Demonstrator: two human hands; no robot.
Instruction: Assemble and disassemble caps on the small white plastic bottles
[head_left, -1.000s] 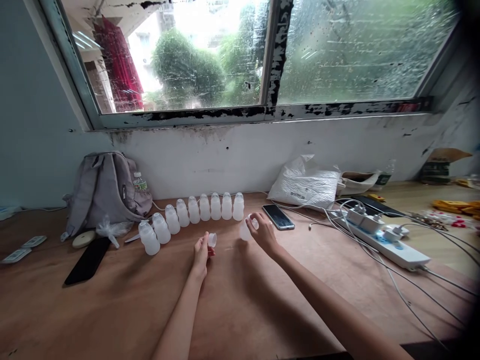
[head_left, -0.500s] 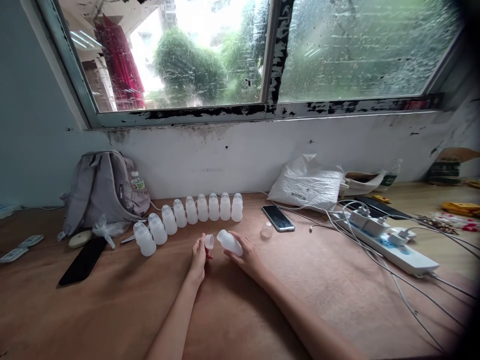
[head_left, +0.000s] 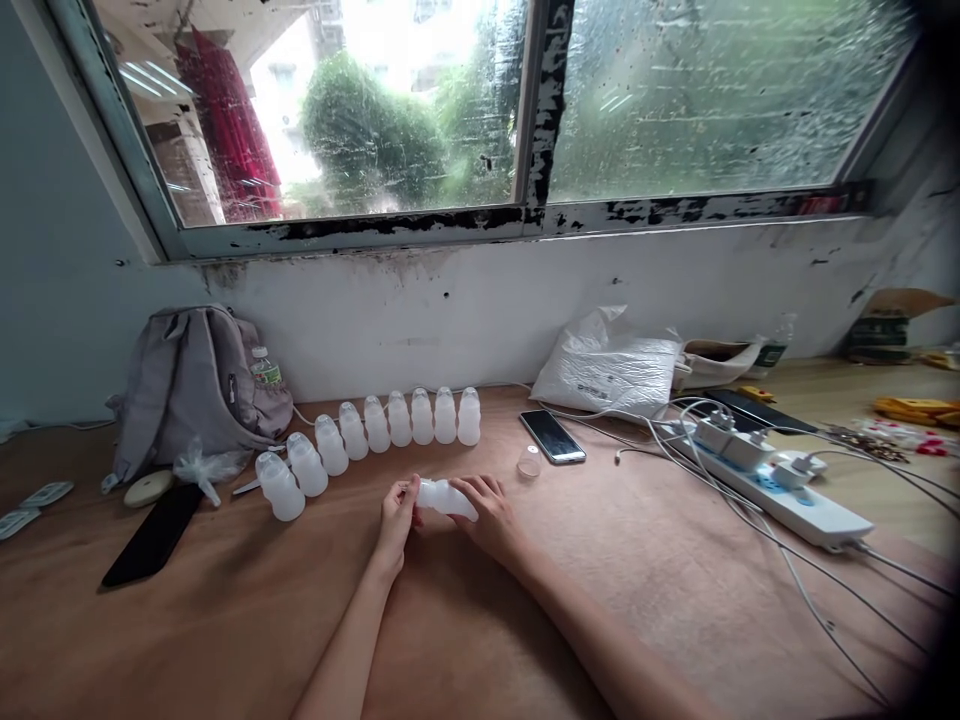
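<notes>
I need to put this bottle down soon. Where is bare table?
Bare wood lies on the table near the front edge, and between the right hand and the power strip. It is crowded along the bottle row, by the backpack, and among the cables.

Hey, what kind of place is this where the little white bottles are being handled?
Probably an informal home or small workshop bench by a window: a bare wooden tabletop under a worn, peeling window frame, with a backpack, a phone and a loaded power strip lying around.
</notes>
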